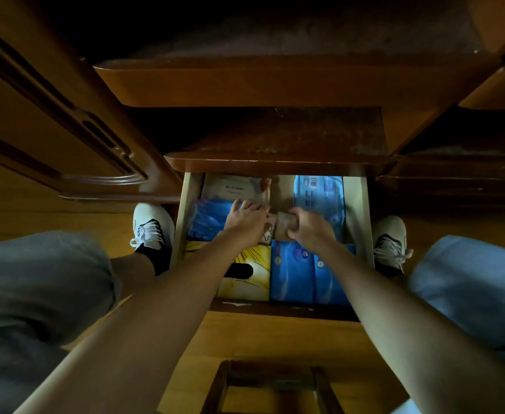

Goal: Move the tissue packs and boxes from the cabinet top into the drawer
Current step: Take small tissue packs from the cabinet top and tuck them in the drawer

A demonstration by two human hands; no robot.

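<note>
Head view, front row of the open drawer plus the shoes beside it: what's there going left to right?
Left shoe → yellow tissue box → blue tissue packs → right shoe. Both hands are further back in the drawer, so I've left them out.

Two white sneakers (153,225) stand on the wooden floor (275,339). A dark wooden stool (272,383) sits near the bottom edge.
</note>
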